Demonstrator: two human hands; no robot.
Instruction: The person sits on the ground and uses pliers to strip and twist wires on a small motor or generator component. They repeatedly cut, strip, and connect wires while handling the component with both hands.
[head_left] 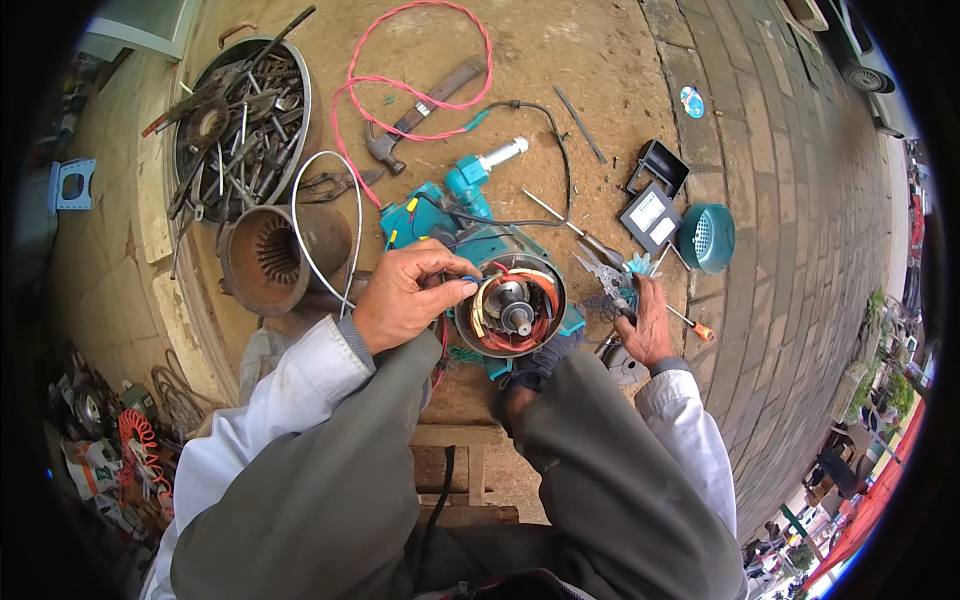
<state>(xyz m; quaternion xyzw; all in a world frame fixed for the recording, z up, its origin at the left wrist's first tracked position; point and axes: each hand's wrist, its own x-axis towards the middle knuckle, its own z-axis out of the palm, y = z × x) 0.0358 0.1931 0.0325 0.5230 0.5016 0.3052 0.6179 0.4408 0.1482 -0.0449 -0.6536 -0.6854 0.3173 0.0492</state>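
My left hand (405,295) pinches a thin blue wire (468,280) at the left rim of an opened teal electric motor (508,305), whose round end shows red and pale wiring around a metal shaft. My right hand (645,322) grips metal pliers (620,295) to the right of the motor, with a small tangle of thin wire beside them. An orange-handled screwdriver (700,328) lies by that hand. Behind the motor are a teal housing (465,182) and a black cable.
A tub of rusty tools (302,100), a bare stator (262,262), a hammer (385,150) and pink wire (420,80) lie left and behind. A black box (650,215) and teal fan cover (706,240) lie right, near brick paving (760,140). My legs frame the motor.
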